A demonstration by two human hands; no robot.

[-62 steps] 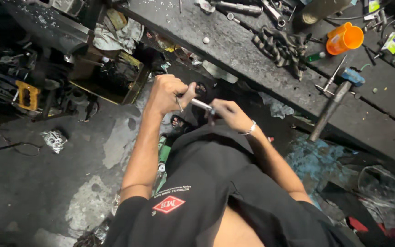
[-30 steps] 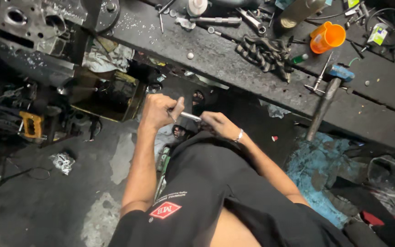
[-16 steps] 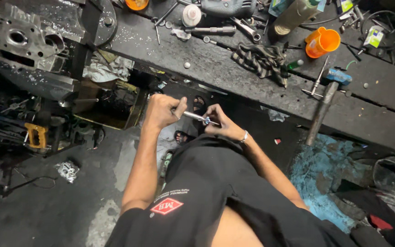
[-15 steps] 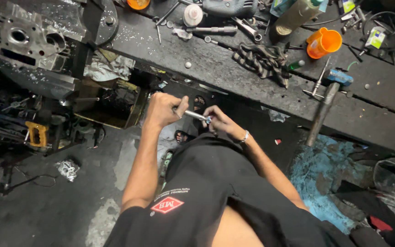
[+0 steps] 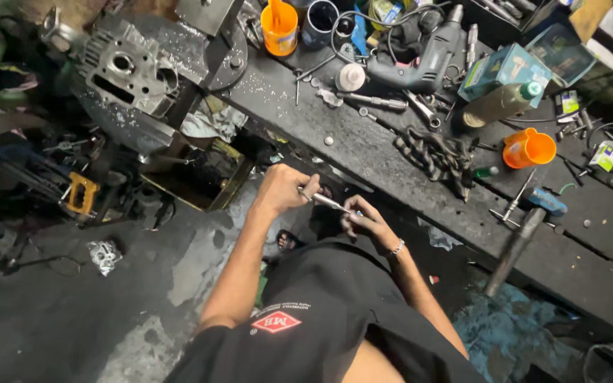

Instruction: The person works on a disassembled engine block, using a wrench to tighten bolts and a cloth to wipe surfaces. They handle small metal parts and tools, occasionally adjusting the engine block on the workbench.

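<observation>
I see open air around both hands, below the workbench (image 5: 391, 152) edge; floor (image 5: 51, 319) on the left is mostly bare. Bench front strip near the hands is free. Farther back it's blocked: chain (image 5: 438, 152), drill (image 5: 420, 53), orange cups (image 5: 526, 147), hammer (image 5: 519, 237) overhanging right. Engine block (image 5: 125, 71) crowds the left end.

Dark workbench (image 5: 391, 152), drill (image 5: 420, 60), orange cup (image 5: 526, 147), chain (image 5: 438, 152)
</observation>
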